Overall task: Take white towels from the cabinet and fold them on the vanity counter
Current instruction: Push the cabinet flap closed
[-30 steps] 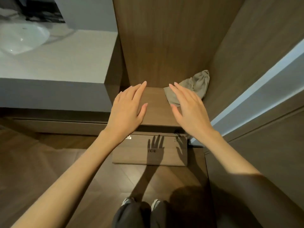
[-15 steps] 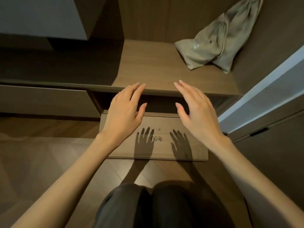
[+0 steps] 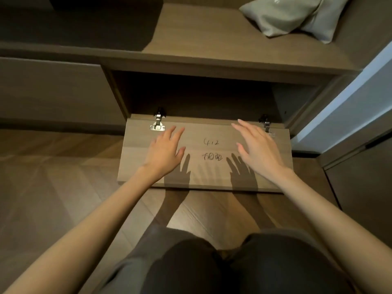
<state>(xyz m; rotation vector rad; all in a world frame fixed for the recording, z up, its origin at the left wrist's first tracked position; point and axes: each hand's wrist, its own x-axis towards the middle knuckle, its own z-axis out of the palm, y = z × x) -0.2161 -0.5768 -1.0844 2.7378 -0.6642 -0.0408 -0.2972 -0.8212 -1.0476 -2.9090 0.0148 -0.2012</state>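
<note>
Left hand (image 3: 164,150): grip spread, hovering over the flap door (image 3: 203,154).
Right hand (image 3: 257,150): grip spread, hovering at 3 o'clock.
Cabinet opening (image 3: 199,96): showing dark.

head view, facing down, close over cabinet door (image 3: 203,153)

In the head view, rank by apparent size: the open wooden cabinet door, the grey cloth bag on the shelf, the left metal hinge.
1. Open wooden cabinet door, largest.
2. Grey cloth bag, cropped by the frame edge and farther away, so its true size is unsure.
3. Left metal hinge, smallest.
</note>
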